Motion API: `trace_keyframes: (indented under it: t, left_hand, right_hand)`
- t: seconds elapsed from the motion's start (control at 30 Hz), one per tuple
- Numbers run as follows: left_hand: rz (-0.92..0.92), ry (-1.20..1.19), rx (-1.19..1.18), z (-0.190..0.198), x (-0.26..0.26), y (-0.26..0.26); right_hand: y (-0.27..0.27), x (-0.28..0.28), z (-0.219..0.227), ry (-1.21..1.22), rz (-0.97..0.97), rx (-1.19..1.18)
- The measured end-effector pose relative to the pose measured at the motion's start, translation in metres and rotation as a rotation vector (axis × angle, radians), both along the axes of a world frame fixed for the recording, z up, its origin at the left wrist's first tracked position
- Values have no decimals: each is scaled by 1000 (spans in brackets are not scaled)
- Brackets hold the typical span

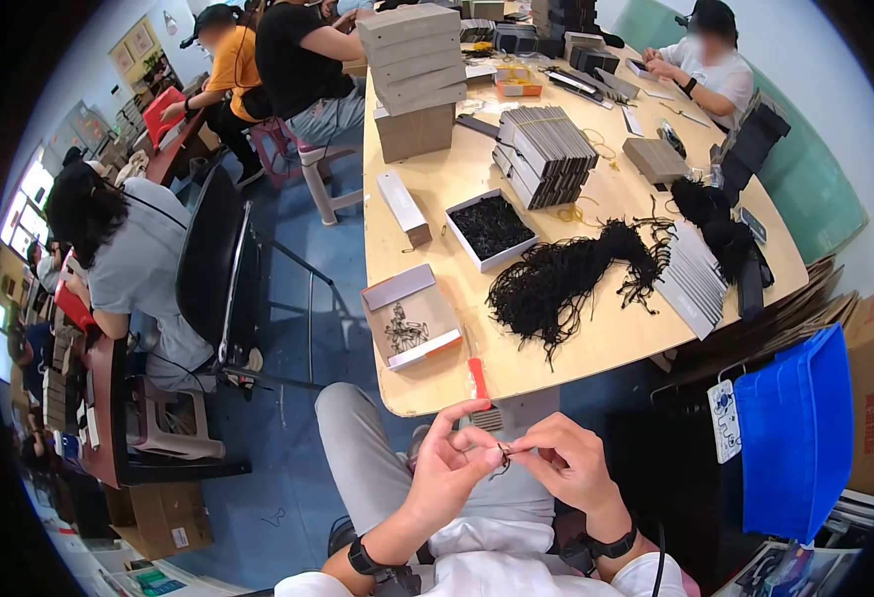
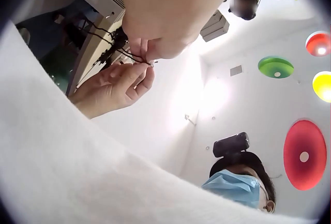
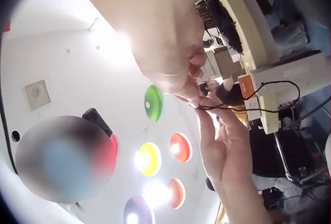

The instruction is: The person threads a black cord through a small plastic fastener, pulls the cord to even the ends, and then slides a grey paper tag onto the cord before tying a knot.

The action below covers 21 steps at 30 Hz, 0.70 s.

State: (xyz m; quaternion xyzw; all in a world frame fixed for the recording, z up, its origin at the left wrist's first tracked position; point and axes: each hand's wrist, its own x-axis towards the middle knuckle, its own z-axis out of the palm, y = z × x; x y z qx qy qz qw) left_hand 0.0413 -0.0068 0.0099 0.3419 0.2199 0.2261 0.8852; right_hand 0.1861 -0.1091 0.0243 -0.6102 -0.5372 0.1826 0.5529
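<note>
Head view: pale wooden table [image 1: 596,336] fills upper centre to right, bearing a tangled heap of thin black cords [image 1: 546,284] and, near its lower-left corner, a shallow orange-edged cardboard box [image 1: 399,286] of small dark pieces [image 1: 405,331]. Bottom centre, left hand [image 1: 450,472] and right hand [image 1: 568,462] meet, thumb and fingertips of each pinched on one slim black looped cord [image 3: 262,84], its gripped end hidden. Judged step: fine threading or knotting at that end; next move probably calls for steady left pinch, small right-hand pull.

held cord [image 3: 220,106]: seemingly 1 | near open boxes [image 1: 437,306]: 2 | blue bin [image 1: 793,438]: 1
</note>
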Motion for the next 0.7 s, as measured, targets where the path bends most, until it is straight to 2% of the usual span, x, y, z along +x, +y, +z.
trace_keyframes:
  t: [0.2, 0.37, 0.57, 0.7]
  left_hand:
    - [24, 40, 53, 2, 1, -3]
    - [46, 120, 330, -2, 1, -4]
    - [124, 141, 96, -1, 6, -5]
    - [118, 142, 85, 0, 8, -4]
  right_hand:
    - [3, -3, 5, -124, -68, -21]
    - [4, 0, -1, -191, -93, -8]
    - [2, -8, -17, -317, -183, 49]
    - [6, -8, -22, -303, -219, 128]
